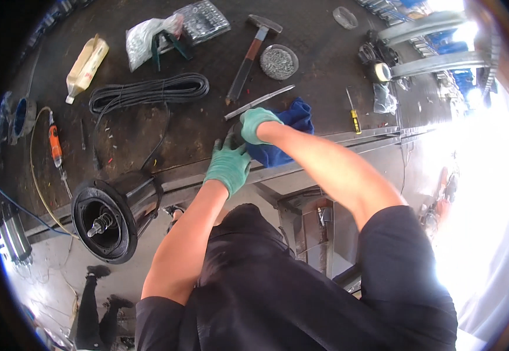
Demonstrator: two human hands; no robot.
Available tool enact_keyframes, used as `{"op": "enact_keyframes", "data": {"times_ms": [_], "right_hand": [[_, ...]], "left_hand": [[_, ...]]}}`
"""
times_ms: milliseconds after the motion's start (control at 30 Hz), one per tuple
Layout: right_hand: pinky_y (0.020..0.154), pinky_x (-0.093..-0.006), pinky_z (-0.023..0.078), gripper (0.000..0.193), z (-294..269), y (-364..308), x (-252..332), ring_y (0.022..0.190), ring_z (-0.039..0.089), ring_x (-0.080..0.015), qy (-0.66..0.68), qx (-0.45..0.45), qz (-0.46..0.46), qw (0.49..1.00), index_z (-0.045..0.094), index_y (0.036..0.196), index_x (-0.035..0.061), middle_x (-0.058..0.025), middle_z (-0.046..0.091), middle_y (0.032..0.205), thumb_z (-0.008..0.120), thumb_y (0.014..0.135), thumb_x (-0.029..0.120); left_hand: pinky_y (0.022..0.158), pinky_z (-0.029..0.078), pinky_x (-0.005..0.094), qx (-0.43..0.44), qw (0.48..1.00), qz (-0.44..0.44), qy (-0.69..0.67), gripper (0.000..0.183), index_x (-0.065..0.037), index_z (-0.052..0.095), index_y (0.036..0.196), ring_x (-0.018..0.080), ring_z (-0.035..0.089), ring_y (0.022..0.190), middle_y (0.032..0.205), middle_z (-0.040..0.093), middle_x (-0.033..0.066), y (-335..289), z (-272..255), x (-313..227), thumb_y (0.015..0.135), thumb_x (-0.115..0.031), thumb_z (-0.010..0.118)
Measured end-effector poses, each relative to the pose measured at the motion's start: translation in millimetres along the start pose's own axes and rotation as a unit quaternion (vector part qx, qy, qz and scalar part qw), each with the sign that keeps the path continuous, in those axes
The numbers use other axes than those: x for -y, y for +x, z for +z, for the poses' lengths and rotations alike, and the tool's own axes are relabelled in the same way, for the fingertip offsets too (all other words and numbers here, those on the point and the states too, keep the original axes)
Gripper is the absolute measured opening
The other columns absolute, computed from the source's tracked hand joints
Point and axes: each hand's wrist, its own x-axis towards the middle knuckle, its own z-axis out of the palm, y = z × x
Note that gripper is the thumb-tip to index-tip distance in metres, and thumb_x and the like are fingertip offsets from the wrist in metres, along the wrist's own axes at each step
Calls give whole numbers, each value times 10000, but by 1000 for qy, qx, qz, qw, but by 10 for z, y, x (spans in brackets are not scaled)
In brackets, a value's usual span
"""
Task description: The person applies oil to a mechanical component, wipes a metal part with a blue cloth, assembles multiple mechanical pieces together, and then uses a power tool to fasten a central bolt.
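Both my hands wear green gloves and work close together at the bench's near edge. My right hand (259, 124) is closed in a fist beside a crumpled dark blue cloth (282, 147); what it grips is hidden. My left hand (228, 164) reaches up from below, its dark-tipped fingers against a small dark part (238, 133) between the hands. The part's kind does not show. Just beyond them lies a slim metal rod with a pointed end (260, 102).
On the dark bench (324, 76) lie a hammer (248, 61), a dish of small metal pieces (279, 62), a coiled black cable (149, 92), a yellow-handled screwdriver (354, 117) and an orange tool (55, 143). A black round housing (105, 221) with a spring-wrapped shaft stands at the left edge.
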Motion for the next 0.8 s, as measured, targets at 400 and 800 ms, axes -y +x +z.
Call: {"op": "enact_keyframes", "data": {"times_ms": [400, 800], "right_hand": [[921, -481, 552, 349, -1128, -1088, -2028, 1057, 710, -400, -15, -555, 130, 822, 683, 1225, 122, -197, 744, 1106, 678, 932, 310], [696, -354, 617, 227, 328, -1168, -474, 785, 715, -196, 785, -75, 20, 615, 659, 1167, -16, -114, 723, 959, 672, 1021, 158]], "left_hand": [[1179, 324, 668, 87, 995, 19, 37, 230, -135, 735, 1129, 420, 377, 1476, 1588, 474, 11, 137, -145, -59, 1010, -278, 600], [881, 502, 265, -158, 778, -122, -596, 200, -58, 684, 1233, 96, 606, 969, 1115, 678, 13, 19, -170, -89, 1075, -153, 609]]}}
